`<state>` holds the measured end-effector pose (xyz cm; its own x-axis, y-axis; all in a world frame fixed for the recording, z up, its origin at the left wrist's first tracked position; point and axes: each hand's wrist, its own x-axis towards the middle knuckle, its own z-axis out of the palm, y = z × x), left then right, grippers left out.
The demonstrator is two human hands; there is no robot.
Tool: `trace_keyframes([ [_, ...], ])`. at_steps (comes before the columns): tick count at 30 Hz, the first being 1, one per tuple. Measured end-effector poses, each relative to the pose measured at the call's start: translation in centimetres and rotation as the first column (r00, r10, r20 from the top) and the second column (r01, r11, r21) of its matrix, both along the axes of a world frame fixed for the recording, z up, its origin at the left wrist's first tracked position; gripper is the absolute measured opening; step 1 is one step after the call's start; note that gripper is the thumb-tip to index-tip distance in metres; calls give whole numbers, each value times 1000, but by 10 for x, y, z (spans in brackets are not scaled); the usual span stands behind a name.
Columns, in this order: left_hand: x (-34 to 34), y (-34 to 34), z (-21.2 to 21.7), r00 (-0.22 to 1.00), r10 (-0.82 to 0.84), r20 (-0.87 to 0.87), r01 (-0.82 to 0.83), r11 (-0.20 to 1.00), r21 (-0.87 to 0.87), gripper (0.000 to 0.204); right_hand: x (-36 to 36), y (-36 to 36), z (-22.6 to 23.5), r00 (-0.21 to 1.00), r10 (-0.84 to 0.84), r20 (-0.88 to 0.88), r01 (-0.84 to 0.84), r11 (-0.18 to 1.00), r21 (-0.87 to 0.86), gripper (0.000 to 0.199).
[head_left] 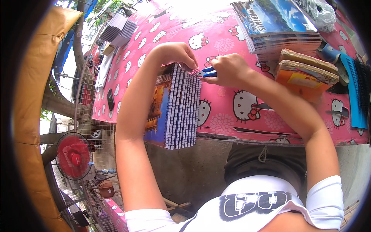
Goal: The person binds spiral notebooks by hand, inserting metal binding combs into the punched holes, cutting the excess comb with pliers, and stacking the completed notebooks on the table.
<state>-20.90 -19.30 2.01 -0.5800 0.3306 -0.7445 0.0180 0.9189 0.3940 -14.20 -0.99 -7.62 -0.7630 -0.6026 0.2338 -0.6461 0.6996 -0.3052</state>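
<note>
Gripping the far end of a stack of spiral-bound notebooks [176, 110] with my left hand [176, 54], fingers curled over its stiff, ridged wire spines, I steady this heavy, slide-prone pile at the pink table's [232, 120] near edge while my right hand [228, 69] closes around blue-handled pliers [208, 72].

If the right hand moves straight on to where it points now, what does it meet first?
Probably the stack of spiral-bound notebooks: the right hand points its blue-handled tool at their top end, where the left hand rests.

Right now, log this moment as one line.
left hand: pressing on notebook stack | right hand: gripping blue-handled pliers at stack's top | surface: pink table
</note>
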Motion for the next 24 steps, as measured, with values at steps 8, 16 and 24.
trace_keyframes([
  [8, -4, 1, -9, 997, -61, -37, 59, 997, -53, 37, -4, 14, -18, 916, -38, -399, -10, 993, -117, 56],
  [16, -9, -2, -17, 990, -139, 16, 140, 985, -100, 37, -1, -2, 2, 1000, 19, 3, -19, 999, 34, 52],
  [24, -13, -2, -23, 983, -183, 20, 184, 978, -97, 32, -6, 13, -20, 868, -44, -495, -9, 995, -103, 50],
])
